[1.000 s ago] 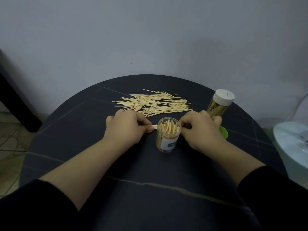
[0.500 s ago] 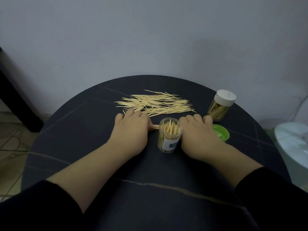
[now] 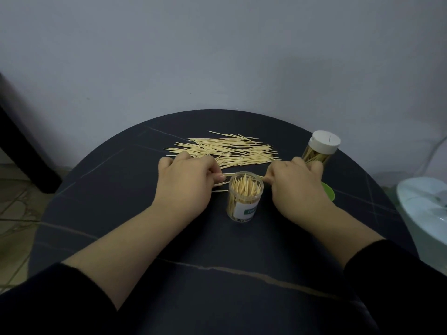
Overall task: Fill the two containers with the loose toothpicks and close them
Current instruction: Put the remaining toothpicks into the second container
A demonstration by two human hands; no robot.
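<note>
**Operator:** Presently, what do the hands hold?

**Technician:** The left hand (image 3: 186, 182) and the right hand (image 3: 298, 189) each pinch one end of a small bundle of toothpicks (image 3: 227, 175), with the fingers curled round it. The number of sticks in it cannot be told.

**Operator:** Where does the bundle lie relative to the open container?

**Technician:** The open container (image 3: 244, 206) stands upright on the table (image 3: 217, 250) between the two hands, its mouth bristling with sticks. The bundle lies level, long axis left to right, just behind the container's rim on the far side. The mouth faces up, so the bundle is crosswise to it.

**Operator:** What does the coming move require?

**Technician:** By judgement, one end must be released and the bundle turned upright over the mouth. Both hands are about equally near. The loose pile (image 3: 229, 151) lies beyond. The green lid (image 3: 329, 192) lies beside the right hand, and the capped container (image 3: 324, 143) stands further back on the right.
</note>
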